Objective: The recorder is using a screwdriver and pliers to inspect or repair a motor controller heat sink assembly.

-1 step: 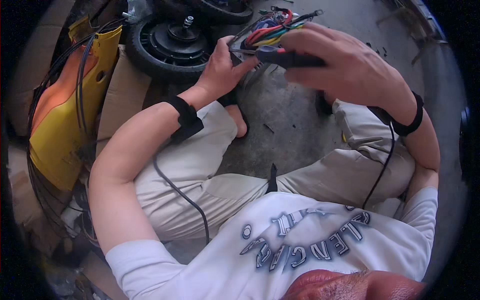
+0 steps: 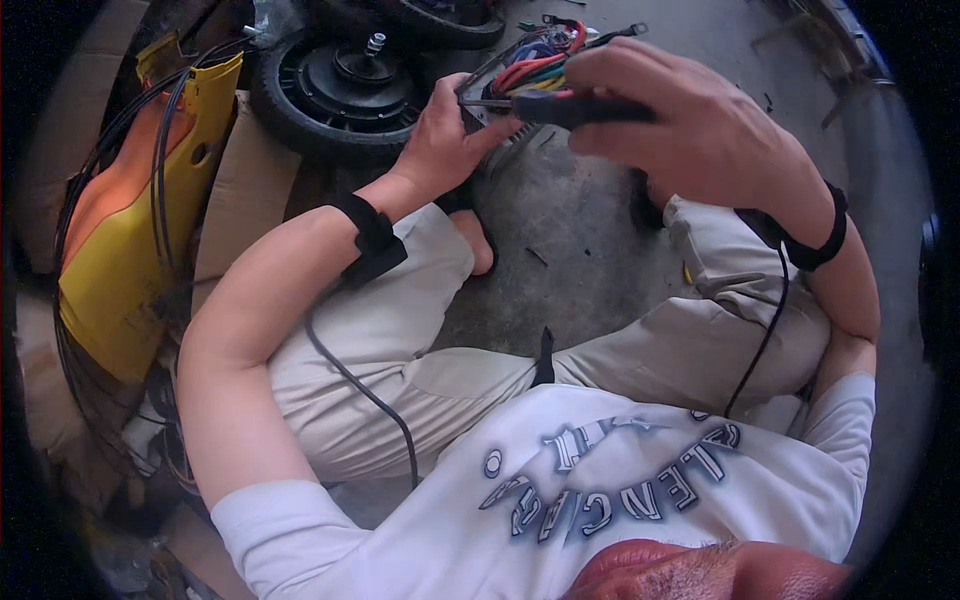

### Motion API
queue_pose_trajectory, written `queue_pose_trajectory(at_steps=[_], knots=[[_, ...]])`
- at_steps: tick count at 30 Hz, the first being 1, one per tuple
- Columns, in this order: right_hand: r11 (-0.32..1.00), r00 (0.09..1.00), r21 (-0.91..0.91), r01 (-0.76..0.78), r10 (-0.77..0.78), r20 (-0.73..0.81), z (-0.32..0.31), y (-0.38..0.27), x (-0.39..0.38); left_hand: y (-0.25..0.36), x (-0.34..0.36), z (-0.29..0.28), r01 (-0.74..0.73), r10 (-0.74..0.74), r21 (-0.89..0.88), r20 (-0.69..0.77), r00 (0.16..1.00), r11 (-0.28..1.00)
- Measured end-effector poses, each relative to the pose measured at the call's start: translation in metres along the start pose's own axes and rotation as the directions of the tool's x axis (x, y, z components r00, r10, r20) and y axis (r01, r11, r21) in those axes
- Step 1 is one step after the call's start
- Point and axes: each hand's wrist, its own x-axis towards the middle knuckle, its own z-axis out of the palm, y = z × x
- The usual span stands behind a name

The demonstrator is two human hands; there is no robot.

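Note:
My left hand [image 2: 440, 145] is closed around the near edge of a finned metal box [image 2: 520, 128], its thumb lying along that edge. A bundle of red, green, yellow and black wires [image 2: 530, 72] fans out from the box, some ending in ring terminals. In my right hand [image 2: 690, 120], slightly blurred, is a screwdriver [image 2: 580, 108] with a dark handle with a bit of red. Its shaft points left across the box, with the tip beside my left fingers. What the tip touches is too small to tell.
A wheel with a hub motor [image 2: 345, 95] lies beyond my left forearm, another tyre [image 2: 440, 22] behind it. Yellow and orange panels [image 2: 150, 250] draped with black cables lean at the left beside cardboard [image 2: 245, 195]. Small dark scraps [image 2: 537, 257] lie on the concrete floor [image 2: 570, 215].
My right hand and its fingers have shifted slightly on the screwdriver handle. My left hand and the metal box stay almost in place.

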Motion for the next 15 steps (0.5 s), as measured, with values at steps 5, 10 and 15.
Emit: queue_pose_trajectory(at_steps=[5, 10, 15], knots=[[0.998, 0.993, 0.060, -0.027, 0.034, -0.115, 0.004, 0.010, -0.003, -0.003, 0.001, 0.003, -0.052, 0.050, 0.056, 0.044, 0.998, 0.997], [0.995, 0.987, 0.097, -0.024, 0.039, -0.158, 0.000, 0.012, 0.003, 0.001, -0.002, 0.003, -0.011, 0.009, 0.055, 0.032, 0.999, 0.998], [0.985, 0.971, 0.164, -0.061, 0.096, -0.221, -0.010, 0.004, 0.004, 0.003, 0.002, -0.002, 0.067, -0.064, 0.050, -0.058, 0.996, 0.996]])
